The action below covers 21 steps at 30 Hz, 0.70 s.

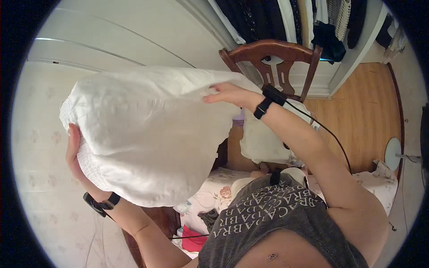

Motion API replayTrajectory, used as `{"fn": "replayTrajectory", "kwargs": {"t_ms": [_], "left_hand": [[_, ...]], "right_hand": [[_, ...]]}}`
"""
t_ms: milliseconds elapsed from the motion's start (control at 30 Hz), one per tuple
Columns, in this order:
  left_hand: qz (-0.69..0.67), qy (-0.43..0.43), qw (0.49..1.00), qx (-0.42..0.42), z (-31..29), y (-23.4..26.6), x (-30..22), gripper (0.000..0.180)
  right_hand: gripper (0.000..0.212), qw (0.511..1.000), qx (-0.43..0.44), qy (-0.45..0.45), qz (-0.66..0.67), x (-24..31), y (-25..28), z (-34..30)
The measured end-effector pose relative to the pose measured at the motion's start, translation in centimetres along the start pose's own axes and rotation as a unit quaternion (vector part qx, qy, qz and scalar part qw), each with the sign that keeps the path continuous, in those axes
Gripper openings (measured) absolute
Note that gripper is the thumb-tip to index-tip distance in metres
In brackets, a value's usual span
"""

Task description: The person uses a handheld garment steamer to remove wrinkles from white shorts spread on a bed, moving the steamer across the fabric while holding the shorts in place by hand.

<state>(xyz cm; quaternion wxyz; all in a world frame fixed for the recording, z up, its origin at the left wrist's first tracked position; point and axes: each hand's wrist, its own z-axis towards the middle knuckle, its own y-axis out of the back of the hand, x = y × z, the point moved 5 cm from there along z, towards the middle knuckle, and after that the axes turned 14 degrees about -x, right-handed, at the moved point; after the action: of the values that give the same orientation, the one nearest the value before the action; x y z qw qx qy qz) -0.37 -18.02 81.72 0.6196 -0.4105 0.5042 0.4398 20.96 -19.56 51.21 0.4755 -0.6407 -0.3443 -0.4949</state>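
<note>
A large white cloth garment (147, 129) hangs spread between my two hands, its gathered elastic band along the left end. My left hand (74, 145) grips that band; some of its fingers are hidden behind the fabric. At the upper right edge of the garment, my right hand (232, 94) has its fingers closed on a fold of the cloth. The fabric droops in soft creases between the hands, and its lower part hangs above the bed. Which kind of garment it is, I cannot tell.
A brown wooden chair (272, 51) with a white cloth (266, 138) on its seat stands ahead. Behind it, clothes (257, 20) hang in an open wardrobe. Around me lies a floral bed sheet (371, 187) with a red cloth (194, 239). A black cable (333, 134) trails from my right wrist.
</note>
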Motion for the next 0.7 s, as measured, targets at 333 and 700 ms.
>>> {"fn": "replayTrajectory", "kwargs": {"t_ms": [333, 700], "left_hand": [[0.203, -0.130, 0.968, 0.070, 2.5, 3.1, -2.3, 0.055], [0.298, -0.222, 0.926, 0.067, 8.7, 0.2, -1.4, 0.044]], "right_hand": [[0.049, 0.991, 0.003, 0.031, 0.128, 6.7, 4.6, -1.4], [0.031, 0.983, -0.150, 0.090, -0.061, 12.4, 12.5, -7.0]]}}
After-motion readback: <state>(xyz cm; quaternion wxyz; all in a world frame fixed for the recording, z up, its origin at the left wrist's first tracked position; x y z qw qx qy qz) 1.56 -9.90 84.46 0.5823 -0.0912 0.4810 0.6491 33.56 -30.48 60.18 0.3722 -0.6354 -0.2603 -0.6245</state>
